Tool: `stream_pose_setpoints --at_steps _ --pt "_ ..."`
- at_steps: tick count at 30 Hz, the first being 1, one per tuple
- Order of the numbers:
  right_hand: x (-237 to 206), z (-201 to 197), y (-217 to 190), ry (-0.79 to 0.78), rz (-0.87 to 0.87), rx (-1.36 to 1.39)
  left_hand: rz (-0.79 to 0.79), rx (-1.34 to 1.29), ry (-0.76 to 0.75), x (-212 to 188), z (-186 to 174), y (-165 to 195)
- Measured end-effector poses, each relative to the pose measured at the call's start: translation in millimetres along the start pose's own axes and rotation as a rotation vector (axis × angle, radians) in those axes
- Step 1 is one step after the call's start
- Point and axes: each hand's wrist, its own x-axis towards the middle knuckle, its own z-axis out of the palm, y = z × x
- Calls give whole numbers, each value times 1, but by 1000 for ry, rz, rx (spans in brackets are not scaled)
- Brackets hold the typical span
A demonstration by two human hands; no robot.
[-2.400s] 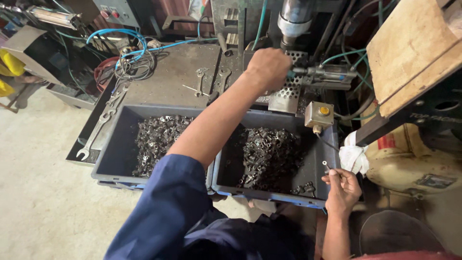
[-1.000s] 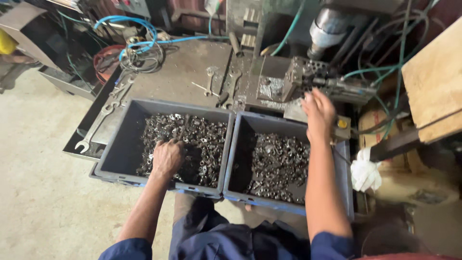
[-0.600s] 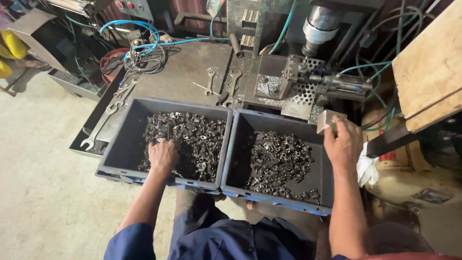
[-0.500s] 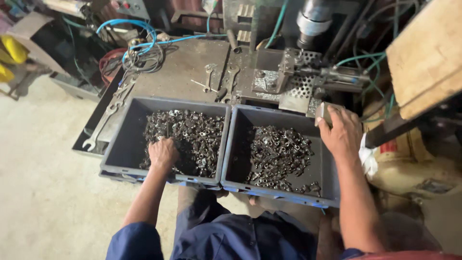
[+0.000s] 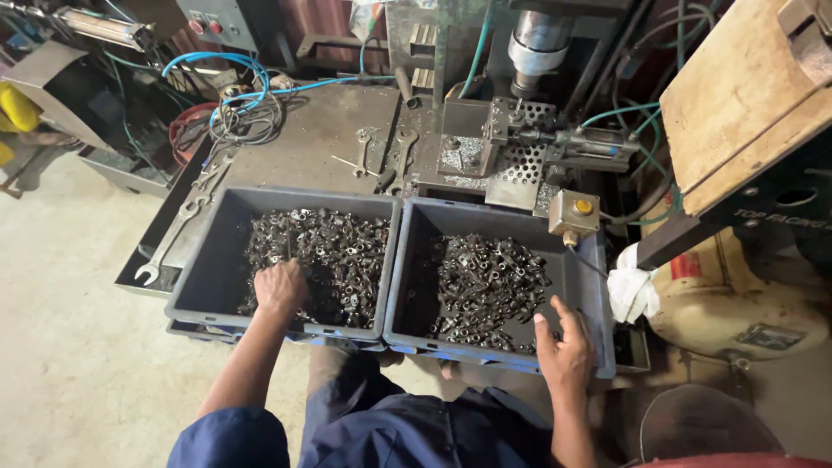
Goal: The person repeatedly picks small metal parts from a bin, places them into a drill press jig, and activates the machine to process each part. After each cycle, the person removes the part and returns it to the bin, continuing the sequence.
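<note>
Grey plastic bins sat side by side at the frame's centre, where the left hand (image 5: 279, 286) dug loosely curled into the small metal parts (image 5: 325, 260) of the left bin (image 5: 195, 286), grasp unclear, while the right hand (image 5: 565, 351) rested open-fingered over the right bin (image 5: 589, 286) near its lower right corner.

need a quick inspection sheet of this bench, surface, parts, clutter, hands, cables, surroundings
surface: dark metal bench, worn and grimy
job's things: left bin and right bin, side by side, both holding small metal parts
clutter: wrenches on the bench, large spanner at its left edge, white rag at right
grippers: left hand dug into the left bin's parts, grip hidden; right hand open at the right bin's near corner
cables: blue hose and black coil behind
surroundings: press machine, concrete floor
</note>
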Motion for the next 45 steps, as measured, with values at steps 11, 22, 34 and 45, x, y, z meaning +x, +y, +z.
stream_pose_setpoints --at_steps 11,22,34,45 --pt "-5 3 3 -42 -9 106 -80 -137 -60 -3 -19 5" --pt "-24 65 -33 -440 149 825 135 -899 313 -73 -117 57" --pt "-17 85 -61 -703 226 1011 720 -1102 -50 -107 -151 168" --pt "9 38 2 -249 363 817 743 -885 114 -81 -110 178"
